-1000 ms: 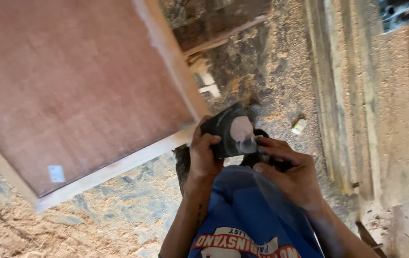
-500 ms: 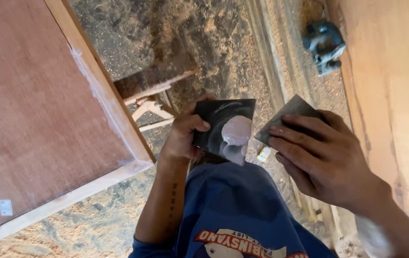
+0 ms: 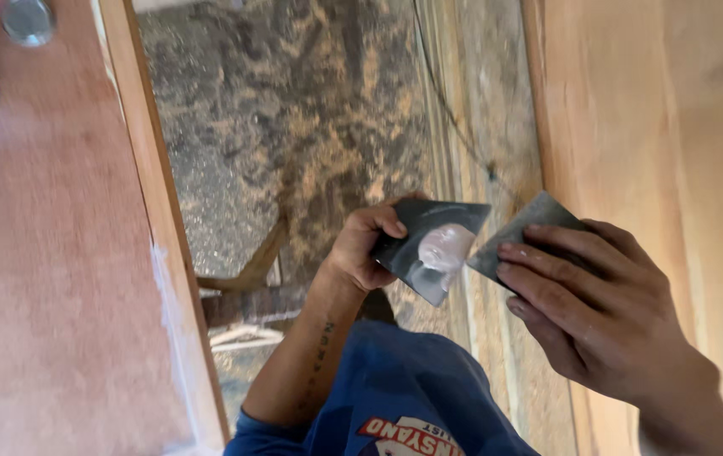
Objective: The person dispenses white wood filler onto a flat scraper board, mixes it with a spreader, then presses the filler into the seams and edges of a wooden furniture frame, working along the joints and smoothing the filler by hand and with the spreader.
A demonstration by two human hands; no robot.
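Left hand (image 3: 370,245) pinches dark plate (image 3: 429,245) carrying pale putty blob (image 3: 444,247), frame centre. Right hand (image 3: 589,312) grips scraper (image 3: 522,232) at 3 o'clock of it. Risk: plate tilts, putty slides onto sawdust floor (image 3: 294,127).

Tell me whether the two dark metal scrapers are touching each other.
Cannot tell. In the head view the left scraper and the right scraper almost meet at their edges, and neither a gap nor contact shows plainly.
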